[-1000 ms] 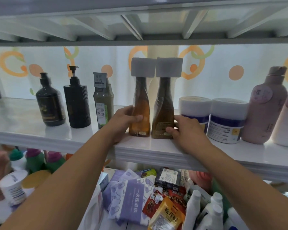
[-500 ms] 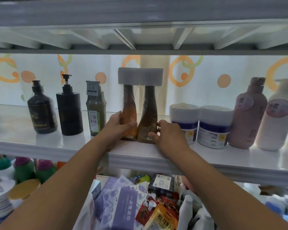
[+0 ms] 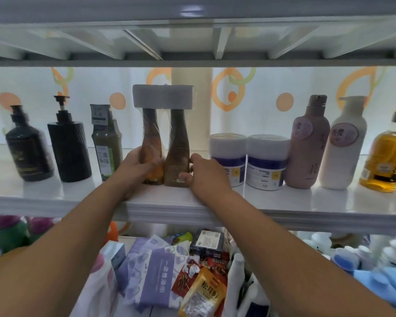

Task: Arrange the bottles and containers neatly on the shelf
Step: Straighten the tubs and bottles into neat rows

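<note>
Nearest to us, packets and white bottles are lying in a heap on the lower level (image 3: pixel 192 277), below the front edge of the white shelf (image 3: pixel 169 209). Above them we are reaching both forearms up and over that edge. Our left hand (image 3: pixel 138 165) is wrapping around the left side of the twin-pack of brown bottles (image 3: pixel 165 143), fingers curled onto its lower body. Our right hand (image 3: pixel 204 172) is pressing against the pack's right side, thumb at the base and fingers on the flank, so we are clasping the pack between both hands. The pack is standing upright on the shelf, near its front, with one grey cap band joining the two necks. To its left, a green bottle (image 3: pixel 105 145), a black ribbed pump bottle (image 3: pixel 69 147) and a dark rounded pump bottle (image 3: pixel 29 152) are standing in a row. To its right, two white jars (image 3: pixel 247 163) are touching each other, followed by a pink bottle (image 3: pixel 306 145), a white bottle (image 3: pixel 343 145) and an amber bottle (image 3: pixel 386 156). Farthest off, a white backdrop with orange rings (image 3: pixel 229 88) is closing the scene.
</note>
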